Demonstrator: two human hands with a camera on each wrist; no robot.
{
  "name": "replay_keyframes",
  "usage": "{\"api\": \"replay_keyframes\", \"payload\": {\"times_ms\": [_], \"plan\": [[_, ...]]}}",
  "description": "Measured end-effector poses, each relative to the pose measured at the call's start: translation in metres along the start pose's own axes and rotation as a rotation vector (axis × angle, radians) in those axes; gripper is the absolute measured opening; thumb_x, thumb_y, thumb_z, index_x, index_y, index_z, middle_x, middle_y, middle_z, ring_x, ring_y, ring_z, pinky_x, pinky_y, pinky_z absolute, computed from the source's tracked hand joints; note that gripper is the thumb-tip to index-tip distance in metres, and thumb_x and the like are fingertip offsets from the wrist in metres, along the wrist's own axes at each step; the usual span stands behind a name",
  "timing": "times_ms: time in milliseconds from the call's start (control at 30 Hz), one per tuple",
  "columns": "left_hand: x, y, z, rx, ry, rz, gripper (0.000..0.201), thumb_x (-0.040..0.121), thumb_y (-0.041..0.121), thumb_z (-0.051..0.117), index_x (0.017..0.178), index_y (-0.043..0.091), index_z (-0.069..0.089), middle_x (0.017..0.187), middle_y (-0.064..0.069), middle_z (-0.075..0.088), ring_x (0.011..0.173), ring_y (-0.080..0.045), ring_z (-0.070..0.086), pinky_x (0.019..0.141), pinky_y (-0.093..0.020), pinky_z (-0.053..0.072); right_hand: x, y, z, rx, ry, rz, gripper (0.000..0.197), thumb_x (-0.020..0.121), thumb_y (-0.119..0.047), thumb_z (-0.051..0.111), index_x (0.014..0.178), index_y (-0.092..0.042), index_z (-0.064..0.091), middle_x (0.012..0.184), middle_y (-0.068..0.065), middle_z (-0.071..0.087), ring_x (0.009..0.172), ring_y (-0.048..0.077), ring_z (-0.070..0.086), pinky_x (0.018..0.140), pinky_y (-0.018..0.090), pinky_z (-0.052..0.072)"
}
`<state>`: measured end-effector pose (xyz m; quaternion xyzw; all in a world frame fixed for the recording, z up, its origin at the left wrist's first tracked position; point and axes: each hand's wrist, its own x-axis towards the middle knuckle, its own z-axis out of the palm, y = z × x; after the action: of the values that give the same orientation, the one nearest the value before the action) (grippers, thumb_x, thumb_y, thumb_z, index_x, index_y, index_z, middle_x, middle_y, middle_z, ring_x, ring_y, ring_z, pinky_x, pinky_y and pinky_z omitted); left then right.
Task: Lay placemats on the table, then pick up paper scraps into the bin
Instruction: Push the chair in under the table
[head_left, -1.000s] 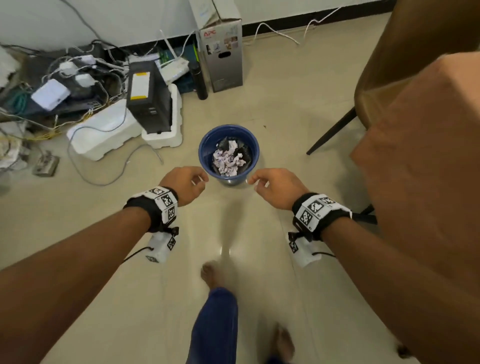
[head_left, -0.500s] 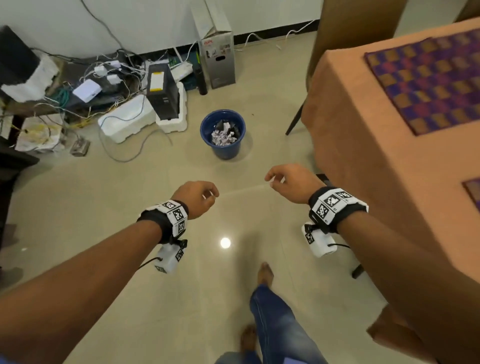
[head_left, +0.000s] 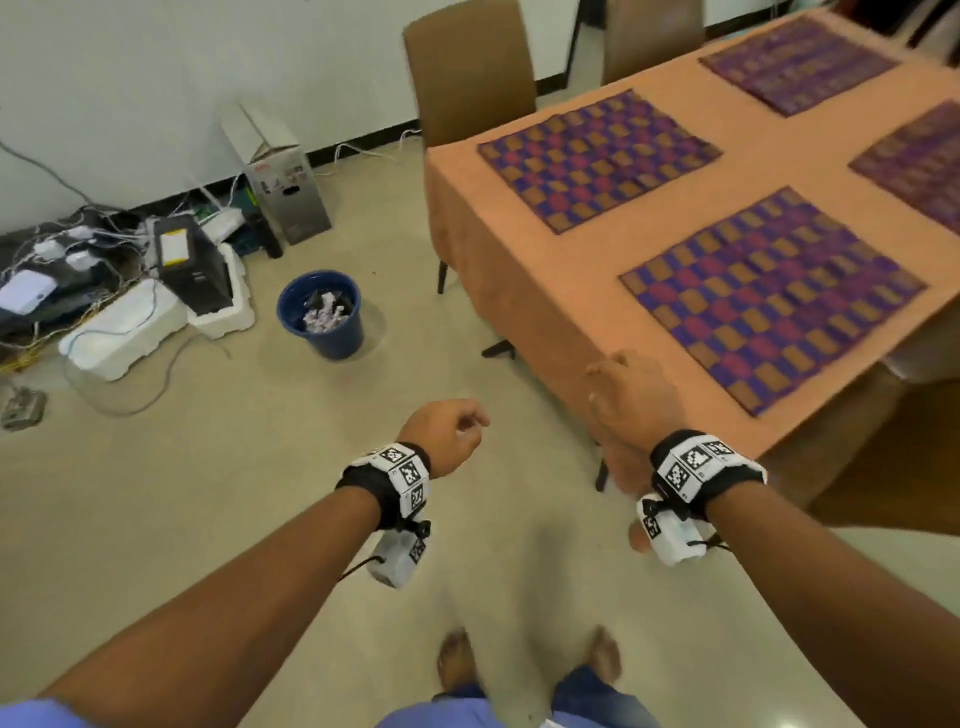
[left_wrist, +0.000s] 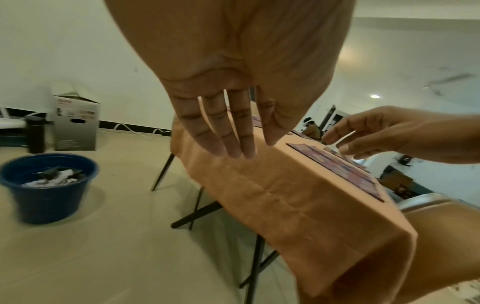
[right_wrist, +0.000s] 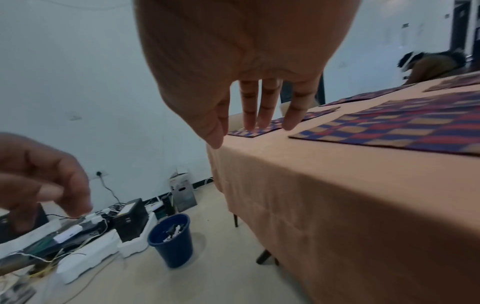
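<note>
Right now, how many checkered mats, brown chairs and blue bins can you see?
Purple and orange checkered woven placemats: 4 (nearest, next, far, right edge)
Brown high-backed chairs: 2 ()
Round blue plastic bin holding crumpled paper scraps: 1
Total: 7

- The bench (head_left: 524, 244) is draped in a matt orange-brown cloth (left_wrist: 298, 197) with a soft, faintly napped look and pressed fold creases on its hanging side.
- The placemats (head_left: 769, 296) look woven, a matt textile in purple, red and tan checks; their edges lie flat and thin.
- The bin (head_left: 324, 332) is dark blue plastic, smooth with a slight sheen.
- The paper scraps (head_left: 322, 317) in it are crumpled, matt, pale.
- The floor (head_left: 208, 493) is pale smooth tile, glossy enough to show soft reflections.
- The foam blocks (head_left: 122, 327) at far left are white, matt and grainy.
- The box (head_left: 288, 197) by the wall is printed cardboard.
</note>
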<state>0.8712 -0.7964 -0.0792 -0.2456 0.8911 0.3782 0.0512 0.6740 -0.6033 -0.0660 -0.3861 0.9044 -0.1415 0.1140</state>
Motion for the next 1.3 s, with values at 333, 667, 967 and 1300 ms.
{"api": "replay_keyframes", "payload": {"times_ms": [333,667,967,1300], "plan": [[0.040,0.194,0.144,0.279,-0.228,0.343,0.036,0.084,0.021,0.056,0.120,0.019,0.060,0.130,-0.001,0.057,0.127,-0.022,0.045,0.106,-0.038,0.036,-0.145,0.177,-0.013,0.004,-0.295,0.097,0.046,0.080,-0.027,0.061,0.126,-0.025,0.057,0.139,0.002,0.048,0.121,0.028,0.048,0.104,0.034,0.038],[0.049,0.325,0.263,0.310,-0.425,0.337,0.032,0.085,0.034,0.052,0.115,0.029,0.062,0.113,0.007,0.063,0.108,-0.014,0.059,0.095,-0.029,0.044,-0.213,0.355,-0.129,0.020,0.071,0.063,0.027,0.084,-0.028,0.061,0.111,-0.024,0.066,0.113,0.001,0.061,0.099,0.022,0.054,0.087,0.036,0.048],[0.088,0.511,0.368,0.122,-0.550,0.569,0.022,0.086,0.027,0.060,0.107,0.023,0.066,0.101,0.006,0.067,0.093,-0.012,0.062,0.086,-0.037,0.052,-0.238,0.534,-0.200,-0.002,0.175,0.272,0.017,0.089,-0.030,0.057,0.101,-0.027,0.068,0.110,-0.005,0.062,0.100,0.019,0.052,0.081,0.043,0.052],[0.174,0.639,0.445,0.232,-0.692,0.771,0.024,0.088,0.034,0.055,0.111,0.029,0.062,0.094,0.011,0.059,0.084,-0.009,0.056,0.078,-0.031,0.049,-0.226,0.646,-0.246,0.050,0.018,0.258,0.030,0.086,-0.024,0.060,0.115,-0.027,0.065,0.128,0.000,0.058,0.113,0.022,0.050,0.093,0.038,0.044]]}}
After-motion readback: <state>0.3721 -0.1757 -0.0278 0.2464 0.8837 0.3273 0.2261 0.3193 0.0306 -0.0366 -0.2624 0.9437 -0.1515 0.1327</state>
